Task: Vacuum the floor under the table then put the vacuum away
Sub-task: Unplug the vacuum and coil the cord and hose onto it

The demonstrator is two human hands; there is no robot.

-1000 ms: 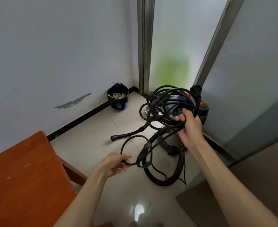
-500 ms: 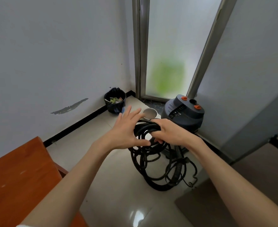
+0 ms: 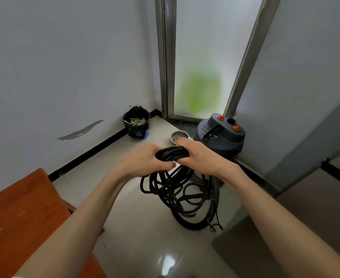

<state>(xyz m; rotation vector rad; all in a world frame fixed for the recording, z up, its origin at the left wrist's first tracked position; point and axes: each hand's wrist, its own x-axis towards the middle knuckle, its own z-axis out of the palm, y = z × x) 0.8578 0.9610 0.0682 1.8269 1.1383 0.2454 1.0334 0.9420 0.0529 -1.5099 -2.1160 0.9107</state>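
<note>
Left hand (image 3: 145, 160) and right hand (image 3: 200, 157) both curl around top of coiled black rubber power cord (image 3: 172, 154); loops dangle limp beside blue-grey canister vacuum (image 3: 220, 137) in corner. Cord floppy, light, tangle-prone; hold bunched top.

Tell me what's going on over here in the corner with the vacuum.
A person is bundling up the vacuum's black cord. Both the left hand and the right hand grip the top of the coil, and the loops hang down to the tiled floor. The vacuum stands in the corner by the frosted window, near a small bin and a metal bowl.
</note>
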